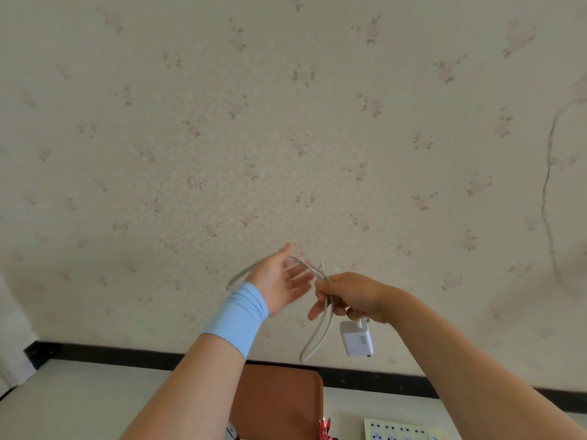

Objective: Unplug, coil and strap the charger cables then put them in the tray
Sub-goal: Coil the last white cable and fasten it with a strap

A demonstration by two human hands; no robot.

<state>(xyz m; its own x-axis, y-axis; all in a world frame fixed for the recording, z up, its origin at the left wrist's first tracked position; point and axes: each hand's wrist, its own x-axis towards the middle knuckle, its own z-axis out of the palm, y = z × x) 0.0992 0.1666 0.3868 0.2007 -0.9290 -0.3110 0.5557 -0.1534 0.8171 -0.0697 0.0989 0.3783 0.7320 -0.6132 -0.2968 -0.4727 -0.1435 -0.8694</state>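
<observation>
The right hand (pixel 352 296) is pinching a bundle of loops of the white cable (pixel 320 331) between its thumb and curled fingers, up in the air in front of the wall (pixel 286 122). The left hand (pixel 279 281), with a blue wristband (pixel 238 315) on the wrist, is spread with straight fingers at the upper loops. It is blurred, so I cannot tell if a loop is lying around its fingers or only beside them. Under the right hand the white charger block (pixel 356 339) is hanging free, and one long loop is drooping next to it. I think the coiling is in progress and no strap is on the cable yet. The risk I am seeing is that only one pinch is keeping the coil together. If the right hand is loosening while the left hand is bringing the next turn, the loops may spring apart. The weight of the block may also pull the cable out of the fingers. The uneven long loop may catch or tangle. Below, on the desk (pixel 79 401), the brown tray (pixel 276 401) is waiting, with red cables (pixel 325 427) and a power strip (pixel 394 430) just beside it, where a falling block could land.
</observation>
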